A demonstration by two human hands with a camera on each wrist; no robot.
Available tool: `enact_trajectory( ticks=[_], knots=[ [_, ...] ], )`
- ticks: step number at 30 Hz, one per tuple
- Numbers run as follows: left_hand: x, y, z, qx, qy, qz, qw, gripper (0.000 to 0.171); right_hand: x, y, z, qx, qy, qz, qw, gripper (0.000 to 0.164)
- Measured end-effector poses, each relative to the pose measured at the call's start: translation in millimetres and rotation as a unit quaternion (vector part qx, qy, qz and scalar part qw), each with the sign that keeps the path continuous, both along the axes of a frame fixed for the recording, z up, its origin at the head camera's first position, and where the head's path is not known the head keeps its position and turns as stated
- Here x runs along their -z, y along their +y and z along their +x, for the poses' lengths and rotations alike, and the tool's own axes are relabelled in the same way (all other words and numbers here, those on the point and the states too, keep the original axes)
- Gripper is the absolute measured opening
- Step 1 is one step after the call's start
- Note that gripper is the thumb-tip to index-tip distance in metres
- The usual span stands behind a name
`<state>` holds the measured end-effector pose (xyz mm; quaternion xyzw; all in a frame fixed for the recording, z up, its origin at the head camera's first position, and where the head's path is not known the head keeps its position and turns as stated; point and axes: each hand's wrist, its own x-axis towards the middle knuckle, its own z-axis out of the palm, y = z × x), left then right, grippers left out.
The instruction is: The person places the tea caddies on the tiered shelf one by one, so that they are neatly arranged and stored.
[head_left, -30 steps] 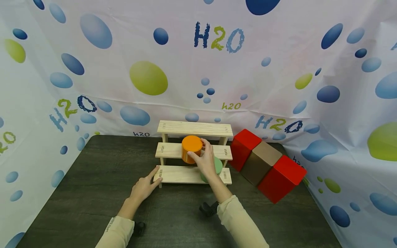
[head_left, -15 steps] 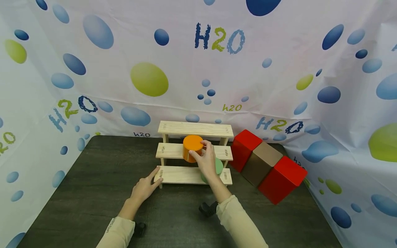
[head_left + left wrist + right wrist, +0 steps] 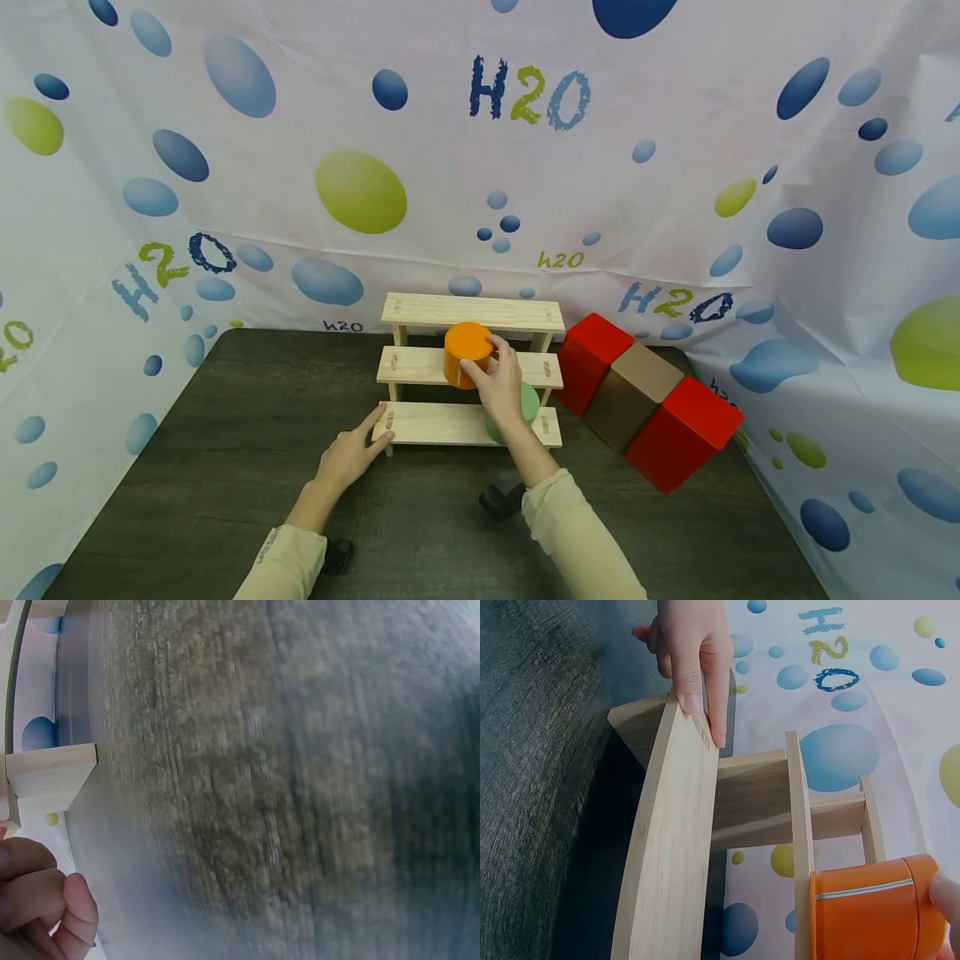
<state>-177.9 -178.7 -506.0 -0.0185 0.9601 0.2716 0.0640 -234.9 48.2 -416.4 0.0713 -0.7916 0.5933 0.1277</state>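
Note:
A three-tier wooden shelf stand (image 3: pixel 435 423) stands on the dark table. My right hand (image 3: pixel 501 385) holds an orange lidded canister (image 3: pixel 465 354) between thumb and fingers, upright in front of the middle tier. In the right wrist view, the base of the canister (image 3: pixel 866 915) is right at that tier's board, and a thumb (image 3: pixel 946 896) lies on its lid end. My left hand (image 3: pixel 348 454) rests its thumb and index fingertip on the left end of the lowest tier; its other fingers (image 3: pixel 45 892) are bent. A green round container (image 3: pixel 529 402) sits on the lowest tier, partly hidden behind my right hand.
Right of the stand, a row of red (image 3: pixel 596 354), brown (image 3: pixel 630 396) and red (image 3: pixel 682 433) boxes runs diagonally forward. A patterned curtain (image 3: pixel 450 167) hangs behind and at both sides of the table (image 3: pixel 225 433). Dark wrist mounts (image 3: pixel 502 502) hang under the forearms.
The orange canister has shifted slightly right and up in my right hand, staying in front of the middle tier. My left hand stays on the lowest tier's end.

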Motion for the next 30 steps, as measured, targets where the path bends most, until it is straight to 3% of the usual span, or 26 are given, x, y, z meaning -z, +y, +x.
enact_trajectory(
  ticks=[30],
  knots=[
    [0.7,-0.2,0.2,-0.001,-0.001,0.001,1.0000,0.067,-2.4,-6.2,-7.7,0.036,-0.006,0.015,0.999,0.052]
  ],
)
